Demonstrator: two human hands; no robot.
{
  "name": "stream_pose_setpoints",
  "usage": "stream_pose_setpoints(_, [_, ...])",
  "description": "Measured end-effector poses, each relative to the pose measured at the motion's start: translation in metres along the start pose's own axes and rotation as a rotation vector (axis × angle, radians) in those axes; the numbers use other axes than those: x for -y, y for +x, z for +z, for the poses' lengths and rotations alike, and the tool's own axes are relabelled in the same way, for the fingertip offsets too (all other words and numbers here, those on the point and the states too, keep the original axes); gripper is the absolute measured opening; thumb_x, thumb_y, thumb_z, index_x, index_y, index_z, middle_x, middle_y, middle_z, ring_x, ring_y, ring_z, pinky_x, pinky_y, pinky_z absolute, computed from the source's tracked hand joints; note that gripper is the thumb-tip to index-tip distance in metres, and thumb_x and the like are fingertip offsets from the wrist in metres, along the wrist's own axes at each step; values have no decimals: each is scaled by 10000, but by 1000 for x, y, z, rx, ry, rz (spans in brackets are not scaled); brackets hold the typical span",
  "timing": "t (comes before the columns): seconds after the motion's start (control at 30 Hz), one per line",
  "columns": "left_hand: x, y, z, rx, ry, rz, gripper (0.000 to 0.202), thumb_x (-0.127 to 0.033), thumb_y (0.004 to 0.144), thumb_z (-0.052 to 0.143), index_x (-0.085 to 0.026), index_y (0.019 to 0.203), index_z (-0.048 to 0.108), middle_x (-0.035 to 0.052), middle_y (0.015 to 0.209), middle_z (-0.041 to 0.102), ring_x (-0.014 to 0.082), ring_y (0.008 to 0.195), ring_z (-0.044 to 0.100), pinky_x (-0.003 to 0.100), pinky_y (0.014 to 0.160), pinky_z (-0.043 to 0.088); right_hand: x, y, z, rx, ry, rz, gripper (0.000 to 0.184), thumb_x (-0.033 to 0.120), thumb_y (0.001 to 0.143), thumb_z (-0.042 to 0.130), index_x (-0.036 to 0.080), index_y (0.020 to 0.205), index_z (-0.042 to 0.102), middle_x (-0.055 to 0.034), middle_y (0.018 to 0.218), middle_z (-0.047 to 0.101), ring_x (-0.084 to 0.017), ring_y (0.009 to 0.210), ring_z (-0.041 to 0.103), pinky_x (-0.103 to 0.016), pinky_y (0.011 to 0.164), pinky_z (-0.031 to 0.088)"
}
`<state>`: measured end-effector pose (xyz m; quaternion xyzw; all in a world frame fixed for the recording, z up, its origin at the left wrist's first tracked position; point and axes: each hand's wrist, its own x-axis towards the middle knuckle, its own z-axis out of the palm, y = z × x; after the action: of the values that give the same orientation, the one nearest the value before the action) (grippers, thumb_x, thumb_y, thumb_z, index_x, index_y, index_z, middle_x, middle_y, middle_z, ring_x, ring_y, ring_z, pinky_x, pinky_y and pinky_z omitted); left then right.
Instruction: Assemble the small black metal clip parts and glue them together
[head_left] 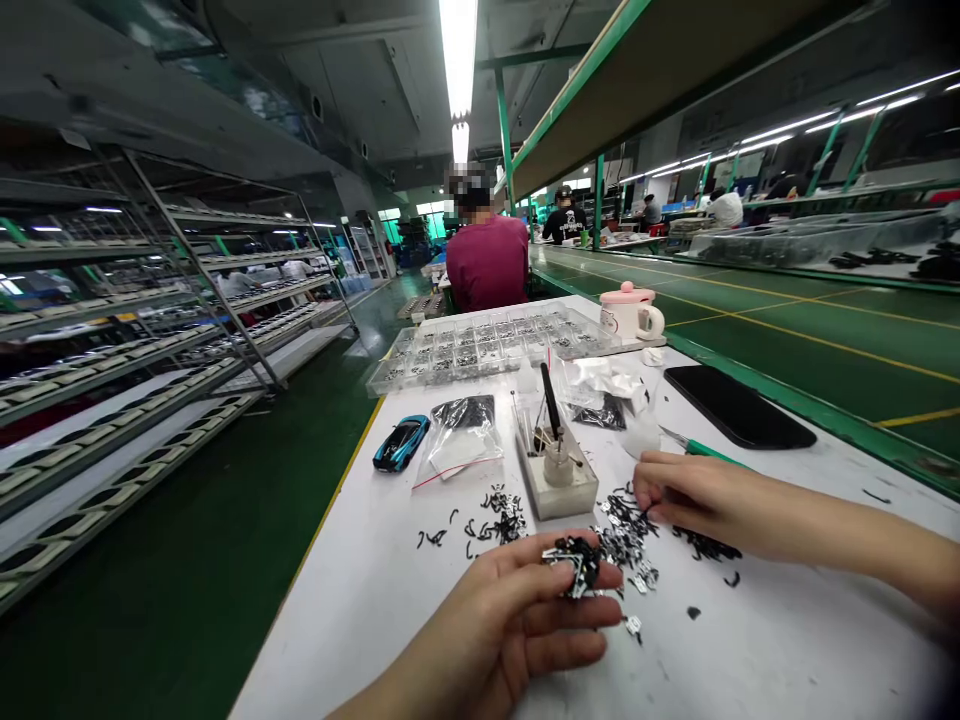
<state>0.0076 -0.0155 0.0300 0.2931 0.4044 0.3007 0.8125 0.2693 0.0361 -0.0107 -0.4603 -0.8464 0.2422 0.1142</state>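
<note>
From matt holder block [564, 500]: parts pile [624, 544], four o'clock, shiny metal; toy car [401, 443], nine o'clock, glossy; tray [450, 372], eleven o'clock, clear plastic.

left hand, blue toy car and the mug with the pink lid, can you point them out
Left hand [519, 603]: head view, middle of the hand.
Blue toy car [403, 441]: head view, middle of its top.
Mug [621, 317]: head view, side wall below the lid.

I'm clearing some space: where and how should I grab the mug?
Best gripped, I'd judge, by its handle, coming from the right: the mug stands upright with the loop sticking out that way, while the clear tray sits close on its left.
</note>
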Motion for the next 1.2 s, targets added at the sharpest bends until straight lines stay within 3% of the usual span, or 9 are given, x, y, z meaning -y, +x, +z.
stream_pose_setpoints(0.43, [4, -1, -4, 18, 28, 165, 311, -143, 830, 662, -130, 1140, 642, 121, 1050, 693, 147, 890, 648, 232, 811, 509, 12, -3, -9, -108, 152, 70, 221, 383, 949, 400, 215, 829, 480, -18, 767, 560, -154, 683, 492, -288, 598, 392])
stream_pose_setpoints(0.6, [9, 0, -6, 9, 28, 187, 262, -140, 813, 690, -131, 1075, 678, 91, 1018, 680, 170, 888, 654, 288, 873, 503, 58, -7, -14, -195, 217, 51, 263, 431, 955, 390, 220, 832, 488, -19, 799, 571, -153, 739, 535, -291, 633, 425])
stream_pose_setpoints(0.77, [10, 0, -9, 23, 83, 247, 283, -166, 809, 688, -163, 1090, 665, 75, 1027, 670, 178, 937, 627, 310, 906, 477, 100, -3, -11, -193, 196, -77, 199, 358, 946, 456, 239, 811, 541, 18, 789, 606, -124, 711, 544, -264, 634, 428])
stream_pose_setpoints(0.93, [6, -3, -9, -52, 215, 244, 279, -192, 801, 680, -232, 1076, 671, 26, 1076, 671, 174, 998, 577, 267, 871, 430, 87, -3, 7, -298, 451, -31, 182, 402, 919, 518, 245, 873, 598, -10, 859, 635, -152, 816, 594, -267, 694, 464])
stream_pose_setpoints(1.07, [7, -2, -8, -68, 165, 228, 304, -193, 788, 703, -235, 1086, 662, 25, 1085, 660, 171, 989, 587, 255, 844, 442, 78, -12, 16, -311, 472, -30, 105, 366, 909, 548, 299, 913, 628, 13, 907, 649, -153, 862, 606, -238, 718, 473])
stream_pose_setpoints(1.2, [8, 0, -6, -48, 93, 180, 291, -171, 772, 735, -189, 1055, 673, 35, 933, 683, 140, 868, 628, 260, 854, 469, 89, -20, 18, -395, 463, -37, 56, 333, 892, 579, 329, 881, 633, 46, 859, 652, -139, 815, 608, -207, 700, 462])
